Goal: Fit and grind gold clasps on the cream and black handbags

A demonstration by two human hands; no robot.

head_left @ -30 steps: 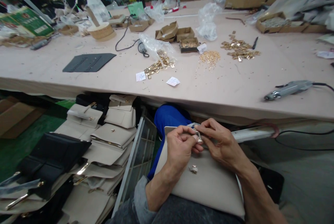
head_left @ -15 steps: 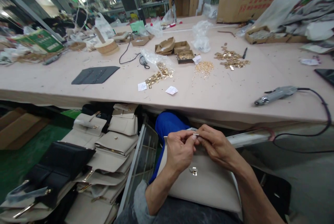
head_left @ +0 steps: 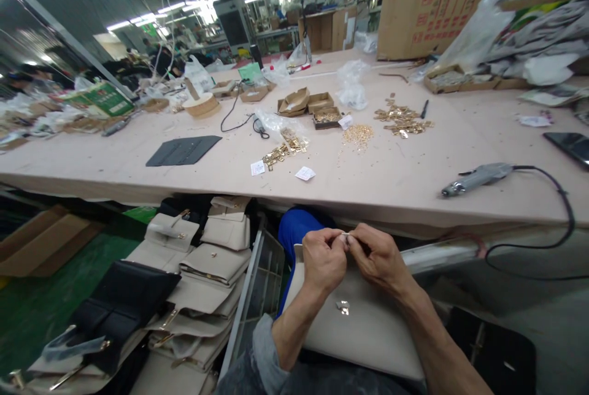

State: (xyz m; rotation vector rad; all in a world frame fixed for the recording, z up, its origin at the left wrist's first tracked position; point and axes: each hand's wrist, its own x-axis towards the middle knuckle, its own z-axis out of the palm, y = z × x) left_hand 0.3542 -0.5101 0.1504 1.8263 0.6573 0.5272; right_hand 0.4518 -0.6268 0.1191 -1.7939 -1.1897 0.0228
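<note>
On my lap lies a beige handbag [head_left: 363,340] with a small shiny metal clasp [head_left: 343,307] on its face. Above its far edge, my left hand [head_left: 324,260] and my right hand [head_left: 378,258] meet, thumbs and fingertips pinched together. Between them shows a tiny pale sliver [head_left: 345,234], mostly hidden by the fingers, so I cannot make out its kind. Both hands are closed, and the clasp sits uncovered below them.
Beige and black bags [head_left: 207,297] are piled at my left beside a grey crate [head_left: 257,284]. On the table [head_left: 377,186] lie an electric screwdriver [head_left: 478,179], gold metal pieces [head_left: 402,118], tiny gold parts [head_left: 358,136], small boxes [head_left: 294,102] and a dark sheet [head_left: 183,151].
The view has tilted up a little and shifted left. My fingertips have drawn closer together around the small pale piece; the bag stays on my lap.
</note>
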